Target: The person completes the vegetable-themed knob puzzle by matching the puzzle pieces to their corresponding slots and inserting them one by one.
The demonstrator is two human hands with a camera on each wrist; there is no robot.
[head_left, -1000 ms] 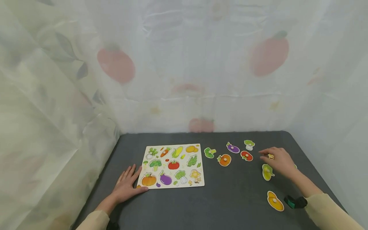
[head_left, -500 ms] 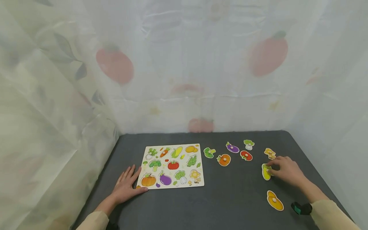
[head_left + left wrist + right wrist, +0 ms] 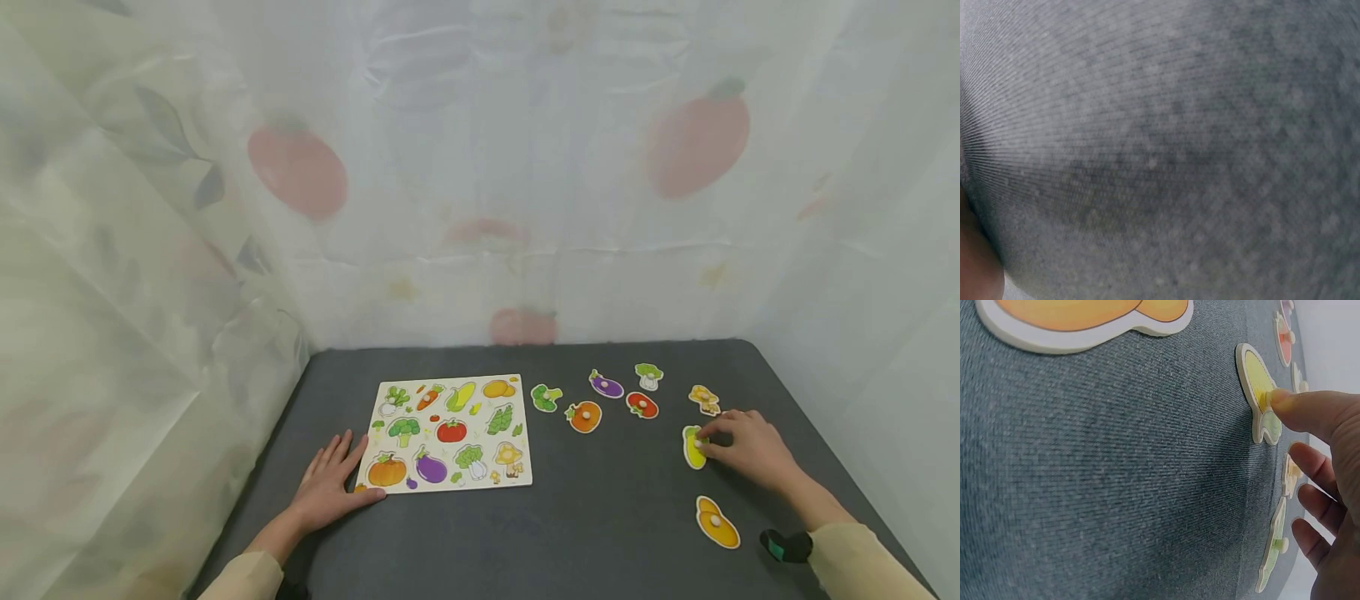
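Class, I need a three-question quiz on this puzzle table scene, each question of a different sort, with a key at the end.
1. True or false: the left hand lies flat on the table, touching the puzzle board at its near left corner.
2. Which loose piece does the right hand touch? A) orange pumpkin piece B) yellow-green corn piece C) purple eggplant piece
3. Fill in: the loose piece nearest the board is the green ______ piece.

Key
1. True.
2. B: a fingertip meets the peg of the yellow-green corn piece; the orange pumpkin piece and purple eggplant piece lie apart, untouched.
3. Broccoli: the broccoli piece lies just right of the board.
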